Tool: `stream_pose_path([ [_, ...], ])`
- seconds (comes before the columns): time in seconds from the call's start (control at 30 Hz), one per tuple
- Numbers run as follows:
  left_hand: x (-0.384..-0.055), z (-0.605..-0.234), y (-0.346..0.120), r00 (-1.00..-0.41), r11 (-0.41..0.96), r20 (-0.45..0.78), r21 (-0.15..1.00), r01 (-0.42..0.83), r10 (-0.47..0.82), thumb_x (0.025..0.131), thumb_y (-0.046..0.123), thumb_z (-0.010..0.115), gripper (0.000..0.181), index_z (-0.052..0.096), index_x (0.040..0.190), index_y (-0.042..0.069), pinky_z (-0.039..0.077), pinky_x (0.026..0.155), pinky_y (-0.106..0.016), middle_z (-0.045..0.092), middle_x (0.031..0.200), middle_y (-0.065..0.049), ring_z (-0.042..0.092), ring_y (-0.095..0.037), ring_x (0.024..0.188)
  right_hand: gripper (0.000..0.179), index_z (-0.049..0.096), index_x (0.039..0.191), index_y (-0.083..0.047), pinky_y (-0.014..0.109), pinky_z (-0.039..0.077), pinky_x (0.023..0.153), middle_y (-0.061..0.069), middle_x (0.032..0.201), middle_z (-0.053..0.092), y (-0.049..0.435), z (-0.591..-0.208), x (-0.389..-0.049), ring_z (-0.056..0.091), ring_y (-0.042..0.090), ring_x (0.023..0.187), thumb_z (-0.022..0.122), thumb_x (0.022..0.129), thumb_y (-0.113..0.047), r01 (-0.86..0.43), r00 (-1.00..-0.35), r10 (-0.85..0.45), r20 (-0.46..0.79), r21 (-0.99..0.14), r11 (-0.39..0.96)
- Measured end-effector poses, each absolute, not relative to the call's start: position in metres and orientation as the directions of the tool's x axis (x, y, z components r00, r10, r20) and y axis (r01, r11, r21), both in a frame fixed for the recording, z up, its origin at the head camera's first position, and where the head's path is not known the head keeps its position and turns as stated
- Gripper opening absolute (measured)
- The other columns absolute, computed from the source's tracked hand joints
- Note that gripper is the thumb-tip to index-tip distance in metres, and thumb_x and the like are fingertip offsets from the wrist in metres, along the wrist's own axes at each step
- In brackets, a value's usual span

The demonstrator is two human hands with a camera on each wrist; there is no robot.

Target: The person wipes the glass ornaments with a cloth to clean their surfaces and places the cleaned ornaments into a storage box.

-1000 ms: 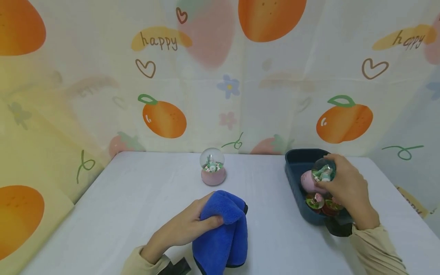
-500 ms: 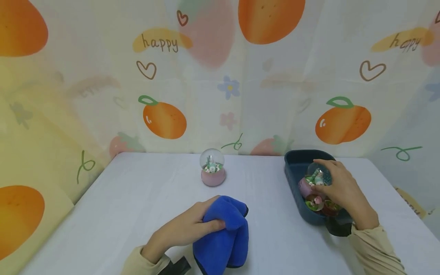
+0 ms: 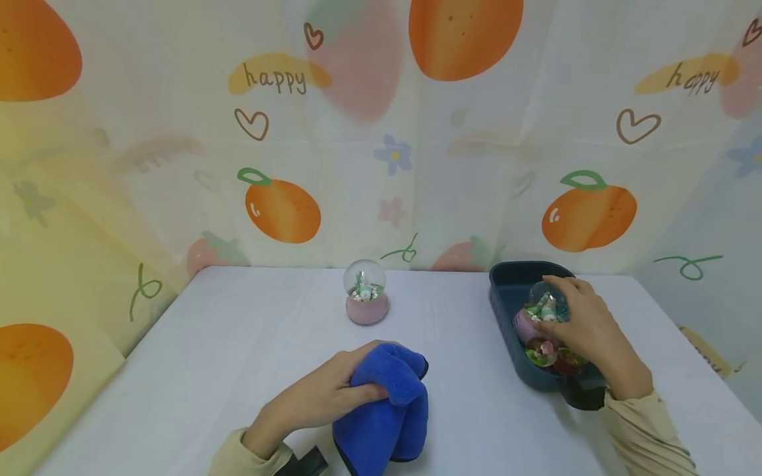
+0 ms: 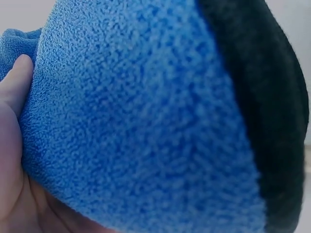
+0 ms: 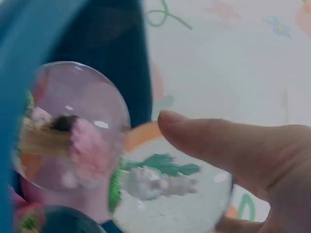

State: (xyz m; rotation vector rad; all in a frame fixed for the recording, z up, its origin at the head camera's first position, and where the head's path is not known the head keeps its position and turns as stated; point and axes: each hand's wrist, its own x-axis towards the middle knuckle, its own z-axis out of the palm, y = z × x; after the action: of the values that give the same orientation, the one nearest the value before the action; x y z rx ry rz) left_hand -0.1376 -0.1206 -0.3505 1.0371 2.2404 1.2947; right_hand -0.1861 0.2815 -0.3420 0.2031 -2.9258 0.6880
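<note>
My left hand pinches a folded blue towel with dark edging, held over the front middle of the table. In the left wrist view the towel fills most of the picture. My right hand grips a snow globe by its clear dome, with a green and white figure inside, low within the dark blue bin. Thumb and fingers lie on either side of that dome in the right wrist view. A smaller globe with a pink figure sits beside it in the bin.
Another snow globe on a pink base stands upright at the back middle of the table. Small globes crowd the bin's near end. A fruit-printed cloth hangs behind the table's back edge.
My right hand has moved down and slightly left, lowering the snow globe deeper into the bin. The left hand with the towel has dipped slightly.
</note>
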Motion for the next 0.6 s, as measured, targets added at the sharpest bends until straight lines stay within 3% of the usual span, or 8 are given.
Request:
stream_pose_path([
  [0.2,-0.136,-0.353,-0.118,-0.686,0.317,0.079,0.845,0.431,0.724,0.101,0.029,0.056,0.042,0.043,0.141,0.028,0.051,0.092,-0.030,0.065,0.127,0.006,0.063,-0.011,0.109,0.079,0.038,0.145,0.004,0.073,0.033,0.099,0.038,0.144,0.035,0.273,-0.331,-0.179,0.035,0.057,0.126,0.077,0.084,-0.027,-0.181,-0.978,-0.111,0.178,-0.443,0.878],
  [0.4,-0.132,-0.354,-0.123,-0.714,0.327,0.117,0.830,0.452,0.691,0.101,0.029,0.056,0.040,0.046,0.140,0.024,0.052,0.090,-0.032,0.066,0.126,0.002,0.064,-0.012,0.109,0.069,0.043,0.143,0.001,0.069,0.032,0.102,0.029,0.147,0.039,0.259,-0.321,-0.170,0.036,0.050,0.132,0.074,0.088,-0.027,-0.273,-0.957,-0.180,0.227,-0.497,0.824],
  [0.6,-0.128,-0.359,-0.132,-0.729,0.302,0.189,0.820,0.485,0.658,0.100,0.024,0.058,0.040,0.047,0.139,0.027,0.051,0.091,-0.031,0.065,0.126,0.005,0.064,-0.011,0.109,0.064,0.048,0.139,-0.001,0.064,0.036,0.102,0.023,0.145,0.045,0.238,-0.317,-0.161,0.040,0.042,0.133,0.076,0.087,-0.024,-0.365,-0.925,-0.228,0.303,-0.546,0.754],
])
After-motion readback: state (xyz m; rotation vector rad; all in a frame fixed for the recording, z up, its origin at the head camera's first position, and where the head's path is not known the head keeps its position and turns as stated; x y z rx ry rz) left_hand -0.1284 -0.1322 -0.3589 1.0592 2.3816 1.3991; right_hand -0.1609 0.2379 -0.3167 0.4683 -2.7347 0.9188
